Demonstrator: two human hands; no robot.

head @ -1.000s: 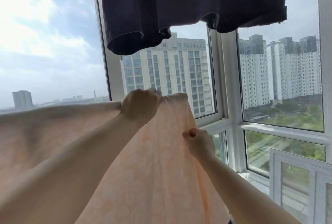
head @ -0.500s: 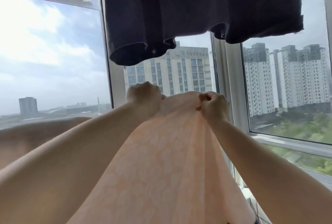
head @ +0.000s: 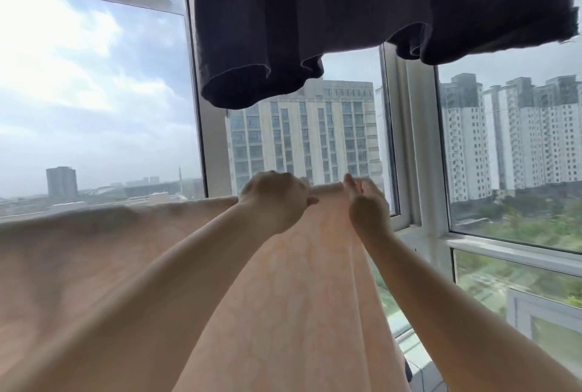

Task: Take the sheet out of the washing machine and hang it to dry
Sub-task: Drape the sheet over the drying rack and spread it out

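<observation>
Right hand nearer; soft peach sheet

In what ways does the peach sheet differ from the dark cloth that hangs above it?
Colour: the peach sheet is pale orange with a faint pattern; the dark cloth is plain and near black.
Position: the dark cloth hangs overhead, its lower hem free; the sheet lies lower, in front of the window.
Contact: the left hand and right hand hold the sheet's top edge; no hand touches the dark cloth.
Both are fabric.
</observation>
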